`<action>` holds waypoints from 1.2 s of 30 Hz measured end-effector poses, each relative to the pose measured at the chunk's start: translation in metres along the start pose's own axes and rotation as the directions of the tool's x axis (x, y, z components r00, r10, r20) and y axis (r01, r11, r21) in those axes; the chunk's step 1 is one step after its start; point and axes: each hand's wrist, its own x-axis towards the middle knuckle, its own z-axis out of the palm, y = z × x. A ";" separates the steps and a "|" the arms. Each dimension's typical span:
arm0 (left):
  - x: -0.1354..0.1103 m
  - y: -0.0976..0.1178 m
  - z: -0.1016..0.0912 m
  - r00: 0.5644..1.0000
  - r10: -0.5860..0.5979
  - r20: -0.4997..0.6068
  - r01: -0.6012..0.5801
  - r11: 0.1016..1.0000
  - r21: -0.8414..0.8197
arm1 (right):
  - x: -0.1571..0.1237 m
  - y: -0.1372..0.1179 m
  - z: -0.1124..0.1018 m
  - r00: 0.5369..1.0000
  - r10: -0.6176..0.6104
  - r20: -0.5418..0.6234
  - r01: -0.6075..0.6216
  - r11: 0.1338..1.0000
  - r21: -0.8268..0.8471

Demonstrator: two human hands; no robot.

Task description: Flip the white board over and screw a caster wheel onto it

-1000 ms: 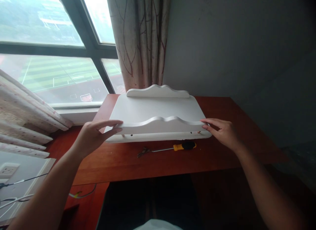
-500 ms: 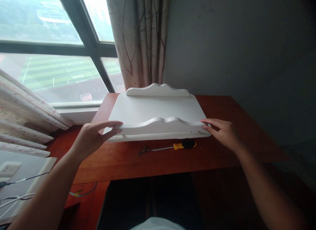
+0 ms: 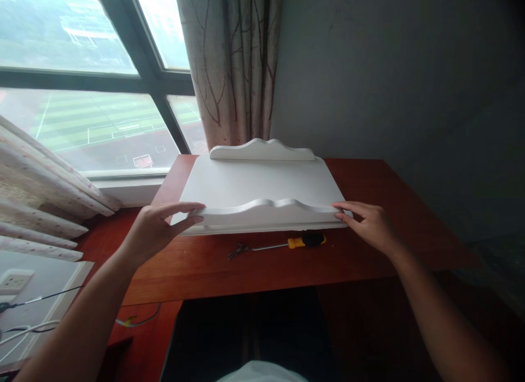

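A white board (image 3: 262, 179) with rounded corners lies on the wooden table. Along its far edge stands a wavy-topped white panel (image 3: 262, 150). A second wavy white panel (image 3: 270, 211) runs along the near edge, upright and very close to the board. My left hand (image 3: 159, 226) pinches this near panel's left end between thumb and fingers. At its right end, my right hand (image 3: 367, 223) grips it the same way. Just in front lies a screwdriver (image 3: 305, 240) with a yellow and black handle, its tip beside a small pile of screws (image 3: 239, 251).
The reddish-brown table (image 3: 287, 275) reaches toward the wall and window (image 3: 102, 119). A patterned curtain (image 3: 238, 64) hangs behind it, another curtain (image 3: 36, 196) at left. A wall socket (image 3: 15, 282) and cables (image 3: 33, 327) are at lower left.
Both hands have moved the near panel slightly down toward the board. The gap beneath it, with small pegs showing, has mostly closed. The screwdriver and the far panel have stayed in place.
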 end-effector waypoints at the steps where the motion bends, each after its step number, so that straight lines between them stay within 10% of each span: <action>1: 0.000 0.001 0.000 1.000 -0.007 0.002 0.007 1.000 -0.002 | -0.001 0.000 0.001 1.000 0.006 0.003 -0.006 1.000 0.001; 36: -0.011 -0.008 0.009 0.998 0.001 -0.069 0.000 1.000 0.016 | -0.006 0.007 0.009 1.000 0.031 -0.001 -0.031 0.997 0.072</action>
